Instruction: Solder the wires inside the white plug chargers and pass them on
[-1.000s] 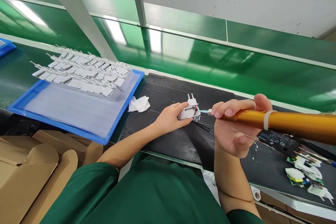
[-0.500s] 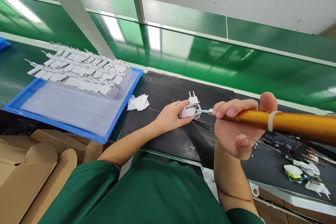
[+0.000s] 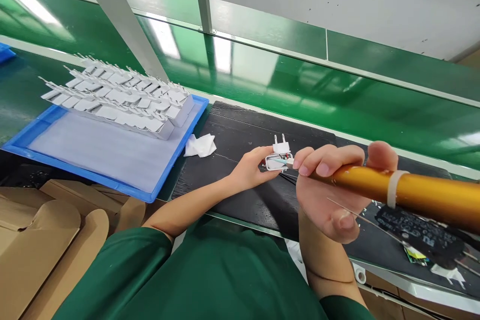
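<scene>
My left hand [image 3: 252, 167] grips an opened white plug adapter [image 3: 275, 161] between thumb and fingers, above the black mat. Its two-pin cover [image 3: 281, 147] is tilted away from the hollow housing, and small red and dark wires show between them. Closed around the front of a gold-barrelled glue gun [image 3: 360, 180] is my right hand [image 3: 332, 190]. The gun's pale tip [image 3: 287, 160] reaches the adapter's open side; whether it touches is hard to see. A black switch [image 3: 420, 232] with a thin wire lever hangs beneath the barrel.
Left on the bench, a blue tray [image 3: 161, 180] bears rows of white plug adapters [image 3: 120, 95]. Crumpled white tissue [image 3: 200, 145] lies beside it on the black mat [image 3: 228, 205]. Loose circuit parts [image 3: 414, 255] sit at right, cardboard boxes [image 3: 41, 240] at lower left.
The adapter has turned so its hollow housing faces me more and has shifted slightly right. The glue gun's tip has moved left, into the housing's opening.
</scene>
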Demonstrator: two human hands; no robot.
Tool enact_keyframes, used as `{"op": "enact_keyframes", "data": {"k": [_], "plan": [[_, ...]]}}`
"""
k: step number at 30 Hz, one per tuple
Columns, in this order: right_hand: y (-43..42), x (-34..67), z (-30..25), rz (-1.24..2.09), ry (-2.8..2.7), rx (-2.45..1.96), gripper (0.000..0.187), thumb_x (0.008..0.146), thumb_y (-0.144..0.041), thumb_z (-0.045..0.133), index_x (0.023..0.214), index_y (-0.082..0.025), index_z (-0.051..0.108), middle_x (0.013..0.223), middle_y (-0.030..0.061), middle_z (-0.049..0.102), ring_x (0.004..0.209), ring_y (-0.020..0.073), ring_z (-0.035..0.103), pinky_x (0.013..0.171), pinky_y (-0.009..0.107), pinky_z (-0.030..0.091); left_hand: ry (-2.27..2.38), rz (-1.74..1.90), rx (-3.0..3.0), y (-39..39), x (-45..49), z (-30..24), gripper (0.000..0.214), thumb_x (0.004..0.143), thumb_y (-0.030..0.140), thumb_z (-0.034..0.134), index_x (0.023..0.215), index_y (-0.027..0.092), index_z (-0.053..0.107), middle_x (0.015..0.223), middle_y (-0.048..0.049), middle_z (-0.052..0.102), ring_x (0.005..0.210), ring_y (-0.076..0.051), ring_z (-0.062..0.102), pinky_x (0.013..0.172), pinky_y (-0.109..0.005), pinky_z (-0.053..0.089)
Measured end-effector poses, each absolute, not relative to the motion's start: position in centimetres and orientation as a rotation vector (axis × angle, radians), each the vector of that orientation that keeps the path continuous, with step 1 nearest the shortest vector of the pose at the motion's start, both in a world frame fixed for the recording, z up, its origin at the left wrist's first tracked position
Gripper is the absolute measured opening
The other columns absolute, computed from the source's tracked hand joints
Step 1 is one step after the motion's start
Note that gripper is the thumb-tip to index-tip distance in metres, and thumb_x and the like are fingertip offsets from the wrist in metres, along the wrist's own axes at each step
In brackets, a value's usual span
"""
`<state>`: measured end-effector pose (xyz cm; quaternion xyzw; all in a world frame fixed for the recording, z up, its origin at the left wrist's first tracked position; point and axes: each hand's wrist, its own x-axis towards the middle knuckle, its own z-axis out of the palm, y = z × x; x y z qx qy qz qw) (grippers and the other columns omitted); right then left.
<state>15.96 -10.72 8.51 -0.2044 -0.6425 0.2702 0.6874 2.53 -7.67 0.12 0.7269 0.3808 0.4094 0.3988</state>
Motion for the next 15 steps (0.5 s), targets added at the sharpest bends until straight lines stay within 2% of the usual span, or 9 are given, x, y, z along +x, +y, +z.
{"op": "enact_keyframes", "data": {"k": [6,9,15], "plan": [[-10.86,15.06,9.14,0.600,-1.422,-0.372,0.052,0.089,-0.037,0.055,0.139,-0.025,0.053,0.081,0.0020,0.042,0.065,0.0170,0.049,0.058,0.037,0.047,0.793,1.205,1.736,-8.03,2.77,-0.05,0.039,0.080,0.032,0.074,0.115,0.014,0.065,0.103,-0.0076,0.076,0.090,-0.019,0.071,0.077,-0.026,0.055],[-10.91,14.90,9.32,0.597,-1.418,-0.351,0.052,0.089,-0.034,0.054,0.140,-0.023,0.052,0.081,0.0018,0.041,0.063,0.0165,0.047,0.057,0.036,0.046,0.764,1.227,1.685,-8.13,2.91,-0.24,0.041,0.080,0.033,0.075,0.114,0.013,0.065,0.099,-0.0068,0.076,0.087,-0.018,0.071,0.076,-0.025,0.055],[-11.18,15.02,9.55,0.569,-1.442,-0.412,0.055,0.089,-0.050,0.049,0.140,-0.028,0.053,0.081,0.0019,0.041,0.062,0.0170,0.044,0.059,0.038,0.046,0.837,1.098,1.678,-8.04,2.85,0.01,0.041,0.078,0.032,0.076,0.114,0.015,0.066,0.098,-0.0052,0.076,0.085,-0.017,0.070,0.073,-0.024,0.055]]}}
